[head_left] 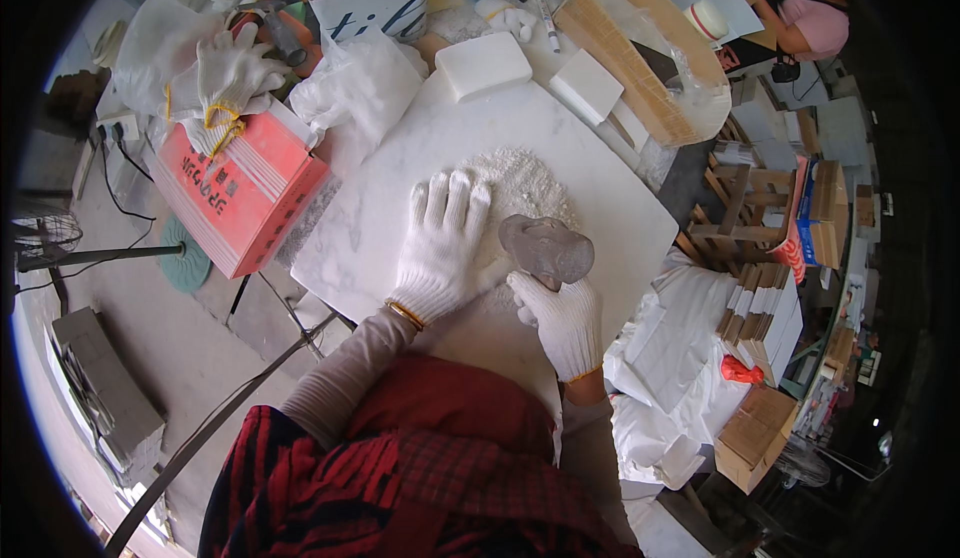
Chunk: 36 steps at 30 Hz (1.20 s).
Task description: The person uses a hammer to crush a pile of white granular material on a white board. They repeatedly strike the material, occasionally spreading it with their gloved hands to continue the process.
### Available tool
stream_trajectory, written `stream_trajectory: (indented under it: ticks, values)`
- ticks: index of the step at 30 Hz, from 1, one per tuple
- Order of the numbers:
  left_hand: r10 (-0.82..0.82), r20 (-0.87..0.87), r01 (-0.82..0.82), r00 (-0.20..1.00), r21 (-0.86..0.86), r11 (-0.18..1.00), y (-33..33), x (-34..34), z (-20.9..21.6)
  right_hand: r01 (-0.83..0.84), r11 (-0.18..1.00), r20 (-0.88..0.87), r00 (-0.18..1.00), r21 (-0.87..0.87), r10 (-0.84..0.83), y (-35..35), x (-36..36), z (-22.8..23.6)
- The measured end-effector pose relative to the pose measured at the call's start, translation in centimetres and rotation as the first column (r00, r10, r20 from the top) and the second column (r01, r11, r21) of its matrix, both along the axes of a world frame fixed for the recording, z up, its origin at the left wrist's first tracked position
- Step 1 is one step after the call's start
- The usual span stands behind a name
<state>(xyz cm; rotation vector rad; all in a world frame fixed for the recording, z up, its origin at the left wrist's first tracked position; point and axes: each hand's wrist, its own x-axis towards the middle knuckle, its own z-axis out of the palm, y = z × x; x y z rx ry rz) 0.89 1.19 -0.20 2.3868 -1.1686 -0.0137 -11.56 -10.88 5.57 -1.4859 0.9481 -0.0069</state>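
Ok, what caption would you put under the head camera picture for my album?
Left white-gloved hand pressing flat on white crumbly powder on a white marble slab, right gloved hand gripping a grey hammer-like tool.

Both hands wear white knitted cotton gloves; the left hand (440, 243) has a yellow-edged cuff, as does the right hand (560, 320). Above each cuff runs a ribbed grey-beige sleeve, and behind them a red-and-black plaid garment.

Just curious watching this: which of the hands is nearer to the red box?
Left. The left hand lies flat on the white powder, right of the red box; the right hand grips a grey stone farther right.
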Motion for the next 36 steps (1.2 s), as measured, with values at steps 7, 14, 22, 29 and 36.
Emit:
stream_trajectory:
  ticks: [7,14,22,29,36]
  values:
    - [-0.015,0.099,0.016,0.995,-0.006,1.000,-0.5,-0.3,-0.6,-0.151,0.981,-0.126,0.983,-0.124,0.136,-0.9,1.2,-4.3]
    - [-0.109,-0.197,0.086,0.974,-0.119,0.989,1.2,0.7,0.6,0.200,0.937,0.043,0.974,0.286,-0.221,0.0,-4.5,-0.7]
    - [-0.172,-0.364,0.102,0.915,-0.204,0.974,10.7,5.7,1.6,0.438,0.897,-0.122,0.889,-0.051,-0.441,2.6,-15.5,-2.3]
    - [-0.269,0.122,0.244,0.955,0.186,0.952,13.5,0.8,-2.9,0.506,0.863,-0.095,0.858,-0.006,-0.504,4.1,-16.4,-2.9]
    - [-0.449,0.109,0.431,0.887,0.156,0.889,6.9,-4.3,-0.3,0.474,0.879,-0.102,0.874,-0.039,-0.476,3.8,-16.6,-3.1]
